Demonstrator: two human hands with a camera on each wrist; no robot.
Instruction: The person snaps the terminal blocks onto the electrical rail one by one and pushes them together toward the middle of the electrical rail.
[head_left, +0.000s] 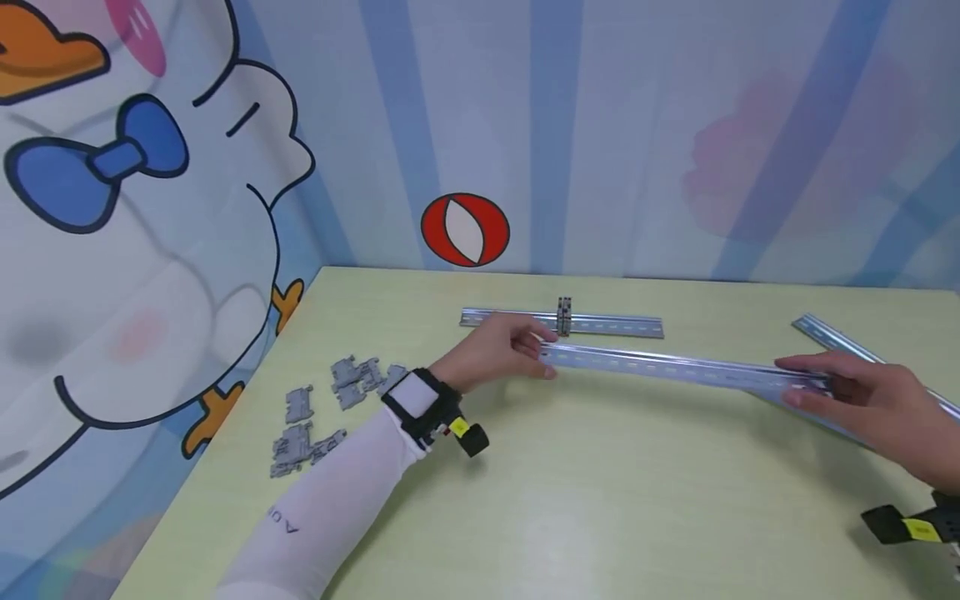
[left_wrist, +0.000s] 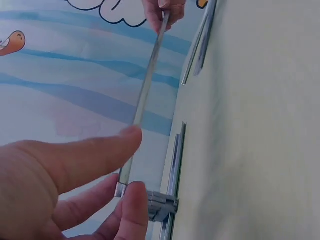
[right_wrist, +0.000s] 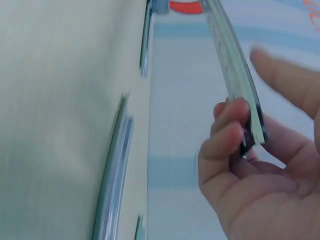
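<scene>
Evidently, the smooth, pale table (head_left: 600, 517) is giving everything a flat base, while a long metal rail (head_left: 675, 367), shiny and slotted, is hanging above it between both hands. Two more rails, a diagonal rail (head_left: 836, 339) and a partly hidden rail (head_left: 810, 415), are lying on the right; a rear rail (head_left: 626, 325) is resting behind. The left hand (head_left: 495, 350) is pinching one end of the raised rail and the right hand (head_left: 862, 400) is curling its fingers round the other, probably balancing so thin a strip. Grey pieces (head_left: 292, 446), notched and plastic-looking, are sitting in loose groups at left, perhaps within easy reach. A small ridged block (head_left: 564, 317) is standing across the rear rail, seemingly clipped on.
</scene>
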